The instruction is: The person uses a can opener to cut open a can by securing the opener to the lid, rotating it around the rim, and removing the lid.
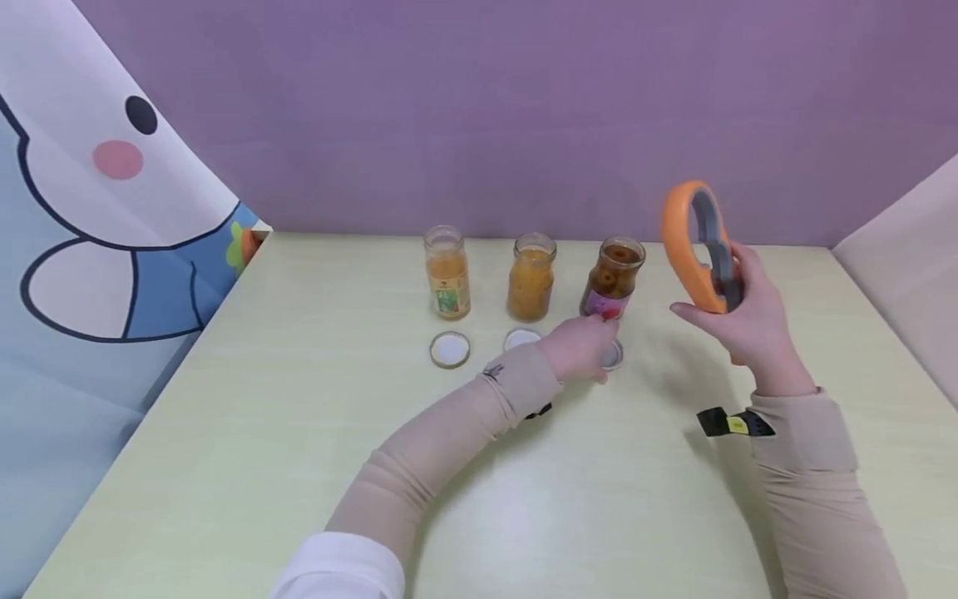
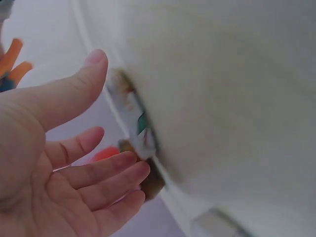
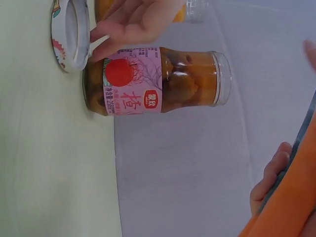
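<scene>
My left hand (image 1: 580,348) reaches in low at the front of the right-hand jar (image 1: 615,279), a glass jar of dark fruit with a pink label and an uncovered mouth. Its fingertips are right at the rim of a printed metal lid (image 3: 59,37), which lies inside up before that jar. In the left wrist view the thumb stands well apart from the loosely extended fingers (image 2: 111,190). Raised above the table on the right, my right hand (image 1: 759,320) grips an orange jar opener (image 1: 683,249) with a grey inner lining.
Two more uncovered glass jars stand in the row, a yellow-filled middle jar (image 1: 530,287) and a yellow left jar (image 1: 448,279). Before them lie a left lid (image 1: 450,349) and a middle lid (image 1: 521,338). A purple backdrop (image 1: 479,116) rises behind the table (image 1: 299,399).
</scene>
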